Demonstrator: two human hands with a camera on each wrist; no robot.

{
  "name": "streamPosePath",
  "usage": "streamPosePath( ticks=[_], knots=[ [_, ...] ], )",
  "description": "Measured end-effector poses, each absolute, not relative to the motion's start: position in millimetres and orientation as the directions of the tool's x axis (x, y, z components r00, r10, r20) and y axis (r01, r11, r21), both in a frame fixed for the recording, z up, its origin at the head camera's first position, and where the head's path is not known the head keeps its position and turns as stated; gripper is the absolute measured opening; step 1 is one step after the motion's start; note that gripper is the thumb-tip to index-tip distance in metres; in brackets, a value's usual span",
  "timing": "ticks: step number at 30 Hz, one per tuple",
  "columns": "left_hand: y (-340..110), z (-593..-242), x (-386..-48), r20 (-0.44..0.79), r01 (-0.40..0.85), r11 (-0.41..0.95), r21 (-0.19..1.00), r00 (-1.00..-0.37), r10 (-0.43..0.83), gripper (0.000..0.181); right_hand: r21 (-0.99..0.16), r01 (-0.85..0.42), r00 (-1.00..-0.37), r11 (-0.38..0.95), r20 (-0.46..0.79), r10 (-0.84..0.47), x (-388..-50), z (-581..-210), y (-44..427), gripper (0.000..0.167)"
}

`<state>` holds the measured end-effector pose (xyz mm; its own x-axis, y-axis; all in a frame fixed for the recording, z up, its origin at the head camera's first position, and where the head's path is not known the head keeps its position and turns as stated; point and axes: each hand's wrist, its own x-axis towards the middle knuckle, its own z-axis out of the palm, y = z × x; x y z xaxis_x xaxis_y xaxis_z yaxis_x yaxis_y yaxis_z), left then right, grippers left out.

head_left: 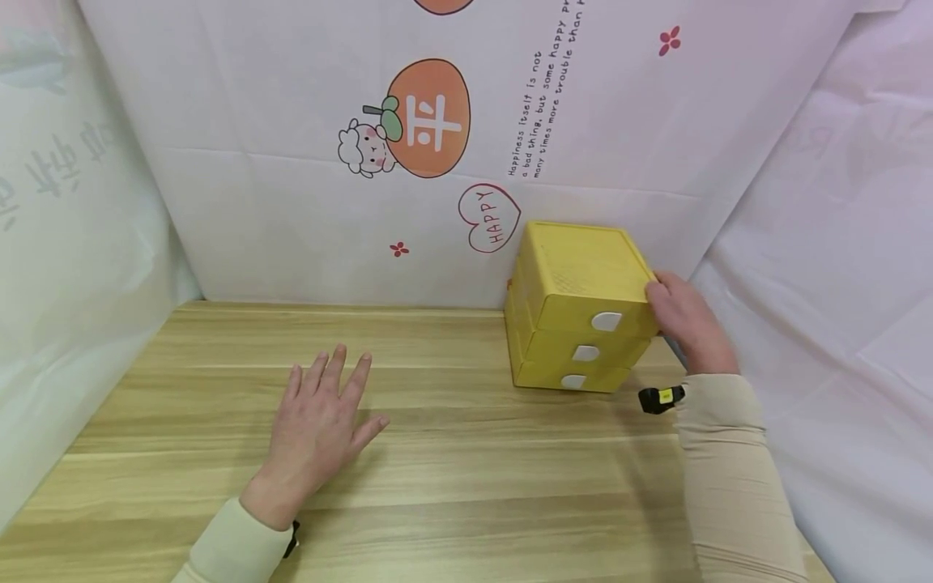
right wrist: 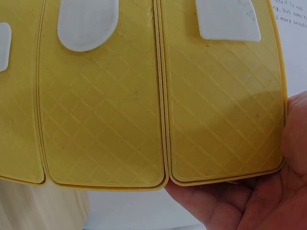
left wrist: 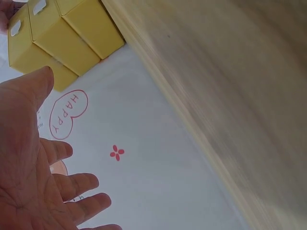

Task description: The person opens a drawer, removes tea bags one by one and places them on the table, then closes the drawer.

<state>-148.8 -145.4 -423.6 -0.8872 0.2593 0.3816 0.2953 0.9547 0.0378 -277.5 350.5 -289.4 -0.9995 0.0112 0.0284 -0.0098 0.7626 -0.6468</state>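
A yellow three-drawer box (head_left: 594, 263) with white tabs stands against the back cloth, right of centre, its drawers closed. My right hand (head_left: 688, 320) holds its upper right side, the thumb near the top edge. In the right wrist view, the fingers of that hand (right wrist: 249, 196) curl round the side of the top drawer (right wrist: 225, 110). My left hand (head_left: 313, 429) is over the wooden table, palm down with fingers spread, left of the box and apart from it. The left wrist view shows its palm (left wrist: 33, 177) with nothing in it.
White printed cloth (head_left: 291, 227) forms a wall behind the wooden table (head_left: 437, 486), with more cloth at the left (head_left: 80, 202) and right (head_left: 838, 308). A black wrist device (head_left: 659, 399) with a yellow label sits by the right cuff.
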Motion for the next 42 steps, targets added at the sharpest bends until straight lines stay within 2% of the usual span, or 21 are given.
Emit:
streamPosePath(
  ticks=[14,42],
  knots=[
    [-144.9,-424.4,-149.1,0.366,0.295,0.954,0.045,-0.894,0.259,0.088,-0.656,-0.026,-1.0,0.754,0.02,-0.016,-275.8,-288.9,326.1,0.062],
    [-144.8,-422.9,-150.2,0.394,0.327,0.938,0.112,-0.881,0.26,0.086,-0.575,-0.059,-0.998,0.816,0.064,-0.027,-276.4,-290.3,282.7,0.063]
  ],
)
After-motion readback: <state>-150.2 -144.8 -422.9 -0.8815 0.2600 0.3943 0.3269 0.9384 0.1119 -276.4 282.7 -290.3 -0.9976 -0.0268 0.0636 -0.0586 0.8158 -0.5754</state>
